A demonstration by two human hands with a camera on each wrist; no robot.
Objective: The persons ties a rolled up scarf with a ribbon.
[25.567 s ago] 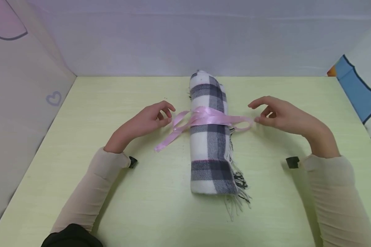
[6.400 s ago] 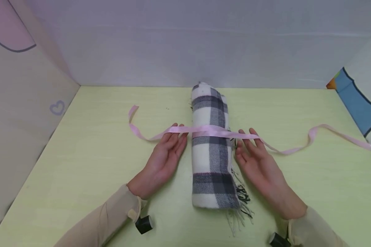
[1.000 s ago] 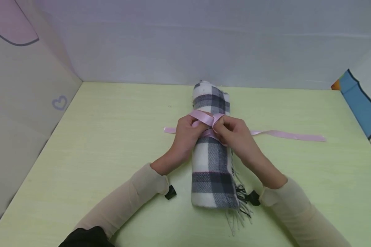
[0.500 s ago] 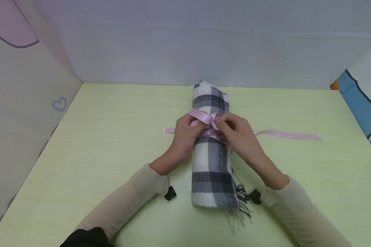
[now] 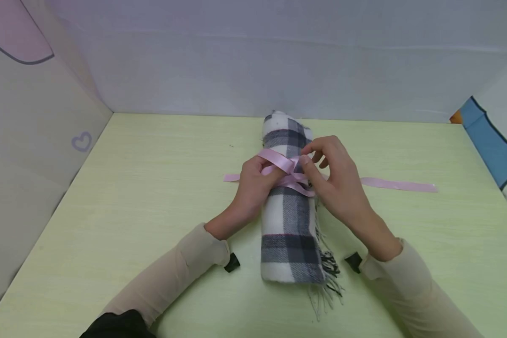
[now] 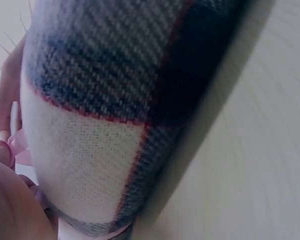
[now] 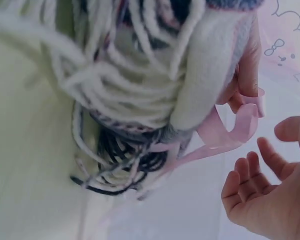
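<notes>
A rolled grey-and-white plaid scarf lies lengthwise on the table, with dark and pale fringe along its right side. Around its middle runs a pink satin ribbon, crossed and looped on top. My left hand pinches the ribbon at the crossing; part of its grip is hidden behind its own thumb. Just right of the loop is my right hand, its fingers loosely bent. In the right wrist view that hand is spread apart from the ribbon and holds nothing.
One ribbon tail stretches right over the pale yellow-green table; a short end sticks out at left. A whitish wall stands behind the table, with patterned panels on both sides.
Long before, both hands were empty beside the ribbon, its ends later spread wide. Within the last half second my right hand let go of the ribbon and rose rightward; the left stayed.
</notes>
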